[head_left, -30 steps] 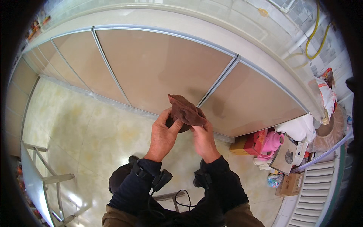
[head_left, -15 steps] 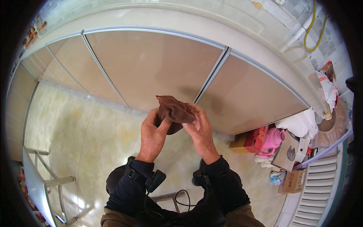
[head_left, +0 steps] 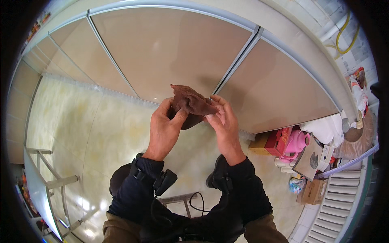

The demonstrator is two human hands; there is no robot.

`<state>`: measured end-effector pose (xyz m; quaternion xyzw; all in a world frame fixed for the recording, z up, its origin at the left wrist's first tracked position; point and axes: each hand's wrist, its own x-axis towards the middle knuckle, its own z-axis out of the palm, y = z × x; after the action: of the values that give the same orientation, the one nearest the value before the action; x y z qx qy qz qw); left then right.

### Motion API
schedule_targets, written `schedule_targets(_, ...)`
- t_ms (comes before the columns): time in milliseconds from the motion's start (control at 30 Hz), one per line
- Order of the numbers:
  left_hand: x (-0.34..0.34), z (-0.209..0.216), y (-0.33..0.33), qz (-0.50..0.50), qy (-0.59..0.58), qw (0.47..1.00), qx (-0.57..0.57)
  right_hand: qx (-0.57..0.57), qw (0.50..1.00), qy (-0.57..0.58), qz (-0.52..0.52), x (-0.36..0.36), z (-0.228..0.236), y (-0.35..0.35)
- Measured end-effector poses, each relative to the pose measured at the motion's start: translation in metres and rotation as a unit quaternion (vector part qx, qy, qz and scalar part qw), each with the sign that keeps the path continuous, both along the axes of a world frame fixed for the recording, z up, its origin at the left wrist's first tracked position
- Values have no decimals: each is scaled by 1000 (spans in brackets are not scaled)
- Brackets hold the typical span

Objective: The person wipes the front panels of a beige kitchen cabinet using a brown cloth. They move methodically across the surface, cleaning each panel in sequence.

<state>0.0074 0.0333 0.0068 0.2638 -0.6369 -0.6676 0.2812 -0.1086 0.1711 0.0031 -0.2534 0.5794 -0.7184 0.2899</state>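
Observation:
Between my two hands is a crumpled brown cloth [head_left: 189, 101], held up in front of the beige cabinet doors [head_left: 162, 48]. My left hand [head_left: 165, 129] grips its left side, the thumb pressed on the front and the fingers behind it, partly hidden. At the cloth's right end, my right hand [head_left: 225, 125] pinches the fabric between thumb and fingers. One corner of the cloth sticks up at the top left, and a fold hangs below the left thumb.
A metal-legged table [head_left: 40, 194] stands at the left. On the right floor are a red box [head_left: 278, 142], a pink kettle [head_left: 299, 141], a cardboard box [head_left: 314, 191] and white bags [head_left: 326, 130], beside a white radiator [head_left: 334, 206]. Below me is a stool frame [head_left: 178, 199].
The cloth and both hands have risen slightly in the picture. My right hand has shifted right, drawing the cloth's right end outward. The view has tilted a little downward.

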Motion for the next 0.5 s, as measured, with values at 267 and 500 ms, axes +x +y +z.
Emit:
schedule_targets(267,-2,-2,-4,-10,7,1000,6,16,1000,20,-13,-4,3,-2)
schedule_targets(500,-7,-3,-3,-2,3,1000,27,31,998,51,-21,-6,8,0)
